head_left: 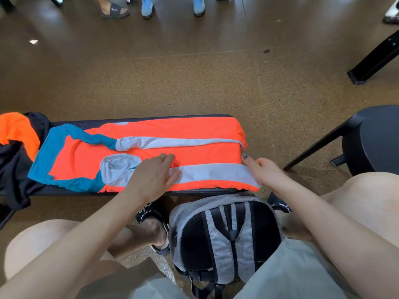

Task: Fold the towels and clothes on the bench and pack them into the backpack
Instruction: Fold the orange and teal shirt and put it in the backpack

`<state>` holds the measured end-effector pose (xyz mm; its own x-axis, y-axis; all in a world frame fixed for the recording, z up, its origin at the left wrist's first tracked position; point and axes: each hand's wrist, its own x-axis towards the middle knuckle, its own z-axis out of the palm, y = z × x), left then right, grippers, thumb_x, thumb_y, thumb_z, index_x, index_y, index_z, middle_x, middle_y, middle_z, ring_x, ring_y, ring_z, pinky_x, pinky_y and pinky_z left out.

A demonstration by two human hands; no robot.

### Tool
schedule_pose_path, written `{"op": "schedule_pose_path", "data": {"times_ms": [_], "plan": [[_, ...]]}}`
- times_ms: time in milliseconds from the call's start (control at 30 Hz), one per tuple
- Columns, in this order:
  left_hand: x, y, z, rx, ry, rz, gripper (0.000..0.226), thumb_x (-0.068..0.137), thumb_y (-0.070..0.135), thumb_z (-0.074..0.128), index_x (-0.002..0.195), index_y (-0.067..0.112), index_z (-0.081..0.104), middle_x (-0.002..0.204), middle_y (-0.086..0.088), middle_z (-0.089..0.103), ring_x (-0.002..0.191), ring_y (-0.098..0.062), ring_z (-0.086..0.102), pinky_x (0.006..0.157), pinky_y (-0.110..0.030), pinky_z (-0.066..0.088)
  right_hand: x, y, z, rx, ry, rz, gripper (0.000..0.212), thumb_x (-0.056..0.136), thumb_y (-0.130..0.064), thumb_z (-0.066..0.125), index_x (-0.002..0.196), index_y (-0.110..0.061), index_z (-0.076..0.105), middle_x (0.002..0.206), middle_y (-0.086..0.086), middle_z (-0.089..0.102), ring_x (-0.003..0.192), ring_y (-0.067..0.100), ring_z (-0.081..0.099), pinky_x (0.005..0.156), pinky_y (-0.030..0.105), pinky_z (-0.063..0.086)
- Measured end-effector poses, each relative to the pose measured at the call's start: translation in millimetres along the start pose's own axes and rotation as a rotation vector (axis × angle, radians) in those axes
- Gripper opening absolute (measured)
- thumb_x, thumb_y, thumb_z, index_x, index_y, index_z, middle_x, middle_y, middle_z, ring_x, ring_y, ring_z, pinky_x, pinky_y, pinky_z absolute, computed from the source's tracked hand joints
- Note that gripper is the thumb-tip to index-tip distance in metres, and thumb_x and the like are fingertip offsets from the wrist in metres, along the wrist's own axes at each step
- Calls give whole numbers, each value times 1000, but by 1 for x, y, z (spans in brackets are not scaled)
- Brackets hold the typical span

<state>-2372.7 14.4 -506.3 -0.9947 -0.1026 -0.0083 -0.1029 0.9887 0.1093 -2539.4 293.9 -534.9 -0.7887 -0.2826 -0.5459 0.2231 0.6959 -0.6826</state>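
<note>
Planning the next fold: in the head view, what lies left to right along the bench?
Dark and orange clothes pile → orange shirt on the bench, left hand flat on it → right hand at its right edge → black stool.

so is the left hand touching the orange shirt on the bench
Touching. The head view shows the left hand lying flat, fingers straight, on the orange shirt, over its grey stripe, with no gap visible between palm and cloth.

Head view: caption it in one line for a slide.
Both hands, left and right, flatten an orange shirt on the bench, backpack waiting below.
</note>
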Motion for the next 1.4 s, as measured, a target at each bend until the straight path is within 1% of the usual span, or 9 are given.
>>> {"op": "schedule_pose_path", "data": {"times_ms": [100, 167, 300, 467, 700, 967, 1200, 1300, 1400], "plan": [[-5, 21, 2, 100, 60, 143, 47, 97, 47, 47, 130, 14, 53, 115, -12, 57, 97, -35, 57, 82, -45, 46, -12, 3, -1, 92, -77, -5, 41, 86, -56, 65, 74, -21, 47, 71, -5, 46, 63, 14, 42, 58, 32, 27], [-8, 42, 6, 115, 72, 264, 45, 94, 48, 53, 123, 14, 57, 120, -11, 56, 104, -33, 53, 89, -44, 42, -17, 3, -6, 125, -94, 14, 34, 83, -43, 74, 97, -16, 59, 95, -3, 57, 83, 12, 53, 65, 32, 36], [-6, 71, 19, 185, 27, 388, 31, 92, 40, 56, 104, 12, 56, 107, -10, 57, 93, -31, 52, 80, -42, 43, -22, 1, -14, 226, -84, 2, 48, 62, -29, 75, 108, -22, 61, 116, 2, 58, 103, 19, 56, 75, 34, 43], [-6, 76, 26, 210, 62, 400, 12, 85, 12, 62, 94, 14, 54, 90, -8, 52, 75, -29, 45, 66, -39, 35, -22, 2, -13, 281, 24, -125, 39, 78, -17, 77, 113, -14, 60, 101, 3, 58, 82, 11, 54, 65, 27, 39], [-15, 74, 22, 237, 100, 363, 18, 84, 5, 53, 101, 11, 55, 94, -9, 55, 76, -30, 49, 67, -39, 41, -21, 10, 2, -71, 151, -191, 28, 94, -24, 65, 119, -19, 54, 115, 4, 60, 102, 22, 53, 77, 33, 37], [-39, 56, 30, 237, -59, 270, 54, 102, 40, 45, 150, 16, 43, 147, -16, 48, 120, -36, 51, 99, -46, 46, -19, 9, 9, -313, 213, -225, 20, 100, -26, 54, 118, -18, 52, 102, 16, 65, 95, 39, 61, 73, 41, 46], [-40, 36, 20, 74, -133, 73, 64, 105, 58, 23, 162, 30, 17, 169, -7, 15, 152, -31, 20, 123, -49, 15, -18, 8, 18, -386, 343, -234, 31, 99, -17, 53, 129, -8, 51, 126, 19, 54, 113, 41, 54, 88, 46, 41], [-39, 22, 28, 28, -203, -15, 66, 101, 65, 7, 161, 38, 6, 170, 1, 1, 157, -23, 2, 124, -53, 9, -36, -5, 30, -597, 425, -417, 40, 98, -23, 53, 134, -7, 51, 132, 17, 51, 123, 39, 50, 102, 50, 40], [-36, 20, 36, 16, -241, -49, 67, 98, 68, 0, 159, 42, -7, 168, 7, -15, 155, -17, -14, 125, -50, -3, -56, -20, 59, -712, 229, -722, 54, 104, -39, 37, 152, -13, 38, 157, 14, 36, 145, 32, 34, 120, 47, 28]]}}
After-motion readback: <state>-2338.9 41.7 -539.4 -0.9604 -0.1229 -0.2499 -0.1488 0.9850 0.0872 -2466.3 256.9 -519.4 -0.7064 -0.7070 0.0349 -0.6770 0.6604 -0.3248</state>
